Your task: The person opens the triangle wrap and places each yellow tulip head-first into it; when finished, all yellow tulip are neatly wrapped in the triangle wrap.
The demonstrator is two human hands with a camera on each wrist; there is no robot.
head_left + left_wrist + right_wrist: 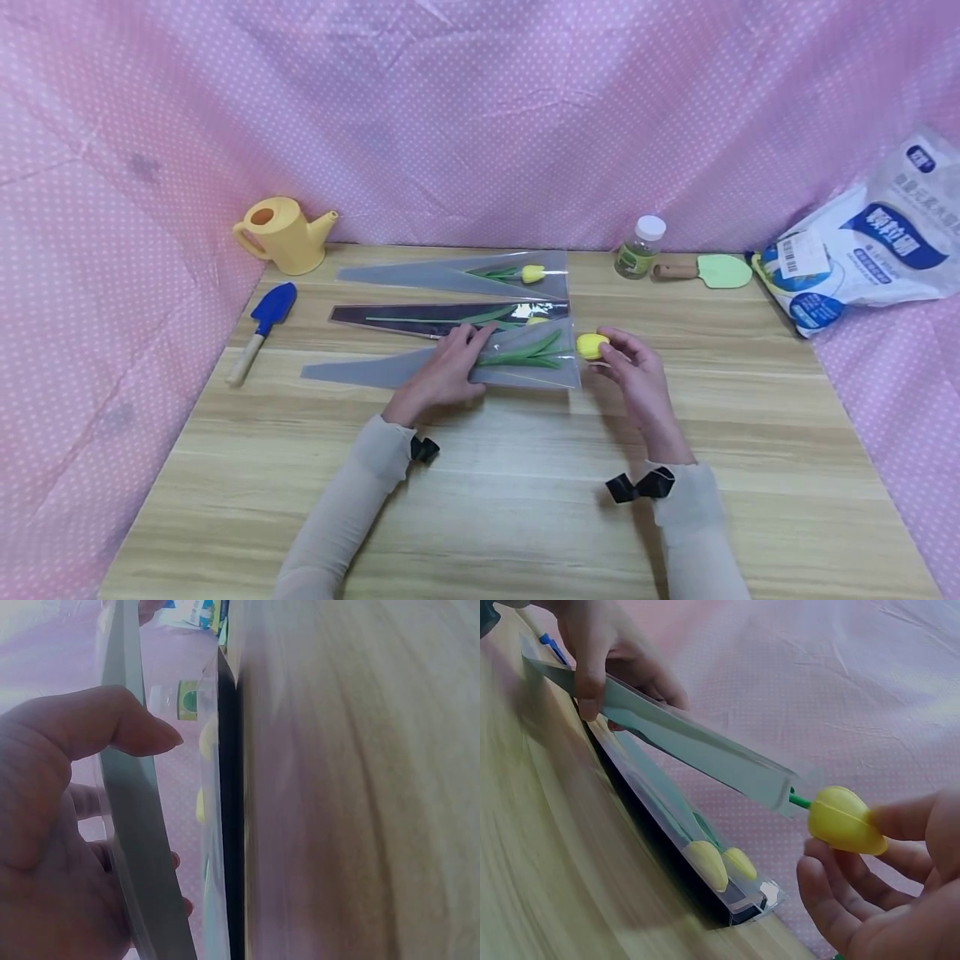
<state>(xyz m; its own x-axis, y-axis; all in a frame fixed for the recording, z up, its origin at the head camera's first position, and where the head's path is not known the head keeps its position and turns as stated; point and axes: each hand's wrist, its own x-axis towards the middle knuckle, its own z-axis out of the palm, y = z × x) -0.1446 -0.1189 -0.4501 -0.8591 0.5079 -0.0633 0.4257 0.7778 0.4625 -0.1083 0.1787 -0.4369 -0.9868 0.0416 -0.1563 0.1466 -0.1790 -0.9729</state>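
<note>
My left hand [442,371] grips a long, tapering grey-and-clear flower sleeve [367,371], thumb on one side and fingers on the other; the left wrist view shows this sleeve [142,817] raised off the table. Green tulip leaves [528,354] lie inside it. Just past its wide end, my right hand [645,383] pinches the yellow head of an artificial tulip [591,347]. In the right wrist view, the green stem [799,802] runs from the tulip head into the sleeve's opening. Behind lie a dark sleeve [397,313] and another grey sleeve [405,275], each with a yellow tulip.
A yellow watering can [288,237] and a blue shovel [273,308] are on the left. At the back right stand a white-capped bottle [637,250], a green shovel [722,272] and a large white-and-blue bag [862,250]. Pink dotted cloth [480,125] surrounds the wooden table [510,517].
</note>
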